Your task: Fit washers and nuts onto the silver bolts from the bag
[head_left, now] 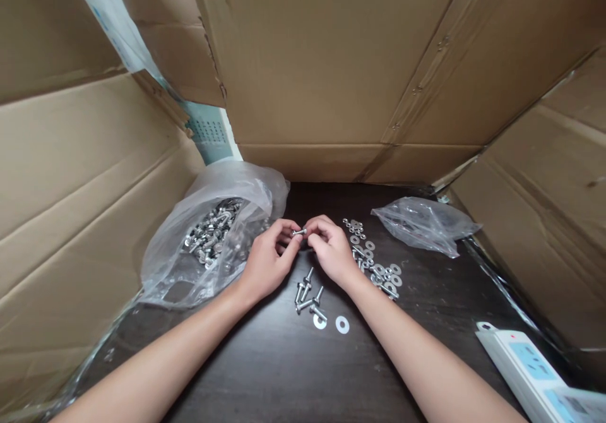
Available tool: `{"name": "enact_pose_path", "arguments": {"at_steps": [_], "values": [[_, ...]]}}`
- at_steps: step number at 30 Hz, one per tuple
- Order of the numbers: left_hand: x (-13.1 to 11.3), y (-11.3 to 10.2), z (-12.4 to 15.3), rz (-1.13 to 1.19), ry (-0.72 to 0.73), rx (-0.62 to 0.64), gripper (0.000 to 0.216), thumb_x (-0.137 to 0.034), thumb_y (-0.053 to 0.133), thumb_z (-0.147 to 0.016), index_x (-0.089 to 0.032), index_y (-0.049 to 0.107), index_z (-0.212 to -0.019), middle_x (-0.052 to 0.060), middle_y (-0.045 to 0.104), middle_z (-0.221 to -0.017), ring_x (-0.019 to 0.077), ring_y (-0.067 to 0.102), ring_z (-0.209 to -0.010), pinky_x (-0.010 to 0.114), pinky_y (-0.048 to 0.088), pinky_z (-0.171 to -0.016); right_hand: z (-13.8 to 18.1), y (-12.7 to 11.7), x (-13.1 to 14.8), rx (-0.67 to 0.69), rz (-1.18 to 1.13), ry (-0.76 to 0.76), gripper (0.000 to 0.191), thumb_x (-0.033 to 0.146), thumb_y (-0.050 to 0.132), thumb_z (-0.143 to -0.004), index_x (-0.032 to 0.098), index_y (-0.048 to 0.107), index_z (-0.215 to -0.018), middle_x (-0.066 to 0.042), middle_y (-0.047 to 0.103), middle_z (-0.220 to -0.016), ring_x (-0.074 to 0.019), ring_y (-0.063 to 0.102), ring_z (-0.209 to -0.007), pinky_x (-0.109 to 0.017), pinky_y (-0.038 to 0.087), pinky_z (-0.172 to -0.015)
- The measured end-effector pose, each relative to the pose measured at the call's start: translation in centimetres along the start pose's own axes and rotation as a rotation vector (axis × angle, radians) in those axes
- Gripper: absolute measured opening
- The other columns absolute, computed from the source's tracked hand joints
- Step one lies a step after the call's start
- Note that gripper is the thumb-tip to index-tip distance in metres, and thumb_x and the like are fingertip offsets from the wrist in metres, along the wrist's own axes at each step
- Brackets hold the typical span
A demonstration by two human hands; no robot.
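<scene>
My left hand [269, 257] and my right hand [331, 246] meet over the dark table [265, 360], fingers pinched together on one small silver bolt [299, 232] held between them. Just below the hands lies a little cluster of several loose bolts [307, 293] and two flat washers [331, 323]. A scatter of washers and nuts [374, 259] lies to the right of my right hand. A clear plastic bag full of bolts [213, 237] sits open to the left of my left hand.
A second crumpled clear bag [423, 224] lies at the back right. A white power strip [534, 372] sits at the lower right corner. Cardboard walls [331, 63] enclose the table on the left, back and right.
</scene>
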State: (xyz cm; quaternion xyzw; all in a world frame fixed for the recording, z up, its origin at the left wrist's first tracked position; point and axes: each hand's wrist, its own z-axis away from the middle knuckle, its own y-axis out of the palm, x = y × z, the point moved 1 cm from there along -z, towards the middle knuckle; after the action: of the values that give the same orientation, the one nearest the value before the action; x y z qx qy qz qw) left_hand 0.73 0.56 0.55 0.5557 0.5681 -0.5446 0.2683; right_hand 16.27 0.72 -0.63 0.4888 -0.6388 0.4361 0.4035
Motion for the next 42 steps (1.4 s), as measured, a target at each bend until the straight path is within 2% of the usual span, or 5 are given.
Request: {"name": "enact_pose_path", "arguments": {"at_steps": [13, 16, 20, 33, 42], "values": [[0.13, 0.02, -0.05, -0.028, -0.007, 0.007, 0.017, -0.034, 0.056, -0.097, -0.02, 0.058, -0.106, 0.005, 0.069, -0.092, 0.0173, 0.07, -0.078, 0.026, 0.054, -0.063, 0.07, -0.09, 0.16, 0.023, 0.003, -0.027, 0.011, 0.018, 0.054, -0.074, 0.021, 0.056, -0.063, -0.003, 0.06, -0.084, -0.0185, 0.058, -0.083, -0.03, 0.045, -0.07], [0.14, 0.02, -0.06, -0.035, -0.014, 0.007, 0.017, -0.035, 0.056, -0.097, -0.02, 0.058, -0.105, 0.005, 0.069, -0.093, 0.0173, 0.07, -0.078, 0.026, 0.054, -0.062, 0.06, -0.05, 0.34, 0.012, -0.006, 0.008, 0.006, 0.018, 0.053, -0.072, 0.021, 0.057, -0.069, -0.001, 0.057, -0.081, -0.0163, 0.055, -0.075, -0.029, 0.043, -0.065], [0.08, 0.03, -0.05, -0.03, -0.014, 0.014, 0.018, -0.035, 0.056, -0.097, -0.02, 0.057, -0.105, 0.005, 0.069, -0.093, 0.017, 0.069, -0.078, 0.026, 0.054, -0.063, 0.08, 0.02, 0.61, 0.018, -0.031, 0.036, 0.016, 0.017, 0.051, -0.069, 0.021, 0.062, -0.08, 0.0, 0.058, -0.083, -0.0147, 0.053, -0.07, -0.028, 0.041, -0.062], [-0.33, 0.01, -0.03, -0.064, 0.009, 0.001, 0.015, -0.032, 0.057, -0.096, -0.019, 0.059, -0.103, 0.004, 0.07, -0.091, 0.0164, 0.069, -0.076, 0.027, 0.053, -0.069, 0.14, -0.09, 0.35, 0.026, 0.036, 0.0, 0.013, 0.02, 0.053, -0.074, 0.021, 0.055, -0.061, -0.002, 0.058, -0.08, -0.0179, 0.056, -0.077, -0.031, 0.042, -0.068], [-0.33, 0.03, 0.04, -0.066, 0.019, 0.02, 0.013, -0.03, 0.056, -0.097, -0.02, 0.058, -0.105, 0.004, 0.07, -0.094, 0.016, 0.069, -0.078, 0.027, 0.053, -0.068, 0.23, 0.09, 0.4, 0.026, 0.033, 0.0, 0.012, 0.016, 0.051, -0.072, 0.021, 0.061, -0.075, 0.0, 0.056, -0.081, -0.016, 0.053, -0.072, -0.029, 0.042, -0.064]]}}
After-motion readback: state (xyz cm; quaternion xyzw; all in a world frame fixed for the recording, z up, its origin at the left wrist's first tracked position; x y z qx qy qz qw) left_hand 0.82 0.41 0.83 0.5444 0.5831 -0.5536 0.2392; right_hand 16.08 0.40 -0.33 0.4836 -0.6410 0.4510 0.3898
